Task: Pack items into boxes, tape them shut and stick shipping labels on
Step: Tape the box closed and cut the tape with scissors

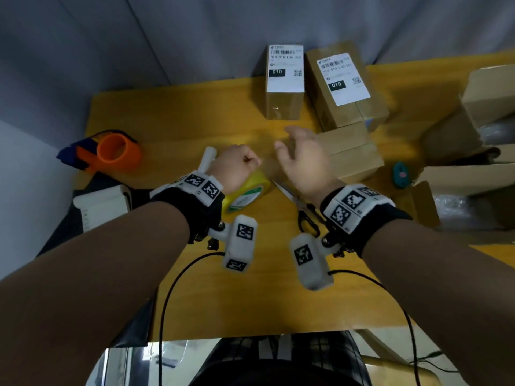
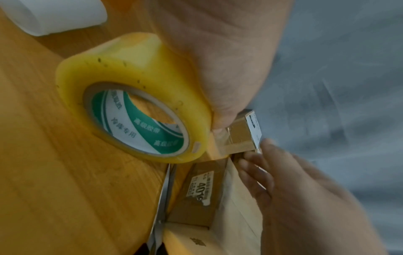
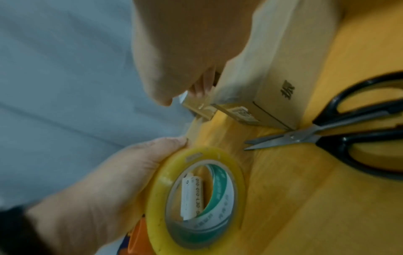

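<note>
Nearest lens: tape roll [image 2: 130,96], yellow, on edge, gripped over its top by left hand [image 1: 237,169], fingers curled round the rim, just left of table centre.

Tape strip: clear film, barely visible in the head view, stretched from the roll toward 2 o'clock, toward the right hand [image 1: 302,157].

Right hand: fingers spread and loosely bent beside the plain box [image 1: 351,151]; pinching the tape end, by judgement, though the fingertips are blurred and grip not plainly shown.

Task's thing: plain box, unlabelled, flat on the yellow table [image 1: 178,112] at 2 o'clock from the hands, top seam showing.

Finished parcels: two labelled boxes [image 1: 284,82] upright at 12 o'clock, side by side.

Scissors [image 1: 303,210]: black handles, blades slightly parted, between the wrists at 5 o'clock of the roll, untouched.

Elsewhere: orange tape dispenser [image 1: 111,151] at 9 o'clock; white label roll [image 1: 103,201] at 8 o'clock; open cartons at 3 o'clock.

Risks, as judged: slack strip folding and sticking to itself or to fingers; strip landing off the seam if right hand drifts; roll slipping from the one-handed grip under pull; wrist brushing the scissor blades on reaching for the cut.

Pose: both forearms in from 6 o'clock, wrists raised off the table, left fist knuckles up, right palm down.
</note>
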`<state>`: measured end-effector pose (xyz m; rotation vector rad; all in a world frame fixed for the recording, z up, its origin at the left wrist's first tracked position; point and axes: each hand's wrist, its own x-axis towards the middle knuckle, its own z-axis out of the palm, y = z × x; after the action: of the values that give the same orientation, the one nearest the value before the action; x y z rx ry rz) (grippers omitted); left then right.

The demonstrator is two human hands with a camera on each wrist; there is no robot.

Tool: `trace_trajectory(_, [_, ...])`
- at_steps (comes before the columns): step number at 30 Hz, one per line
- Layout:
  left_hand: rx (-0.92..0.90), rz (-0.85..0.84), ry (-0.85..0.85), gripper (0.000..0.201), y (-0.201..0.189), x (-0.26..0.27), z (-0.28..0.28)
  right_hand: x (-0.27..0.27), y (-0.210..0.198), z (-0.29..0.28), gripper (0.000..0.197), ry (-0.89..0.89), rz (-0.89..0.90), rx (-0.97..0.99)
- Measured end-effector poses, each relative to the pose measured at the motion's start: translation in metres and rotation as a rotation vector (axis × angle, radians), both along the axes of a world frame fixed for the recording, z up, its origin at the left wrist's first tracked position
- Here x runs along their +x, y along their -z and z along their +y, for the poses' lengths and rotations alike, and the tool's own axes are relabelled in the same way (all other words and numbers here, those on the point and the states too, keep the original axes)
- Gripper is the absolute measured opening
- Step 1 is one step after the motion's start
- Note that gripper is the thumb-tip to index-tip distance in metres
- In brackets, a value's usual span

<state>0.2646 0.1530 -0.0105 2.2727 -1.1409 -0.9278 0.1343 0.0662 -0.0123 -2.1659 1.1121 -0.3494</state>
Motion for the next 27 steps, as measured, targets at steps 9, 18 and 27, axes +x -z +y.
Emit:
trace_trajectory(9, [-0.022, 0.088, -0.024, 0.024, -0.008, 0.002, 0.009, 0.01, 0.02, 0.011, 0.028, -0.07, -0.252, 0.407])
trace_trajectory(18, [-0.06, 0.144, -0.033, 0.024, -0.008, 0.007, 0.018, 0.009, 0.007, 0.015, 0.019, -0.034, -0.31, 0.62])
trace_trajectory(27, [-0.047, 0.152, -0.051, 0.021, -0.009, 0.005, 0.021, 0.001, 0.014, 0.023, 0.008, 0.036, -0.371, 0.7])
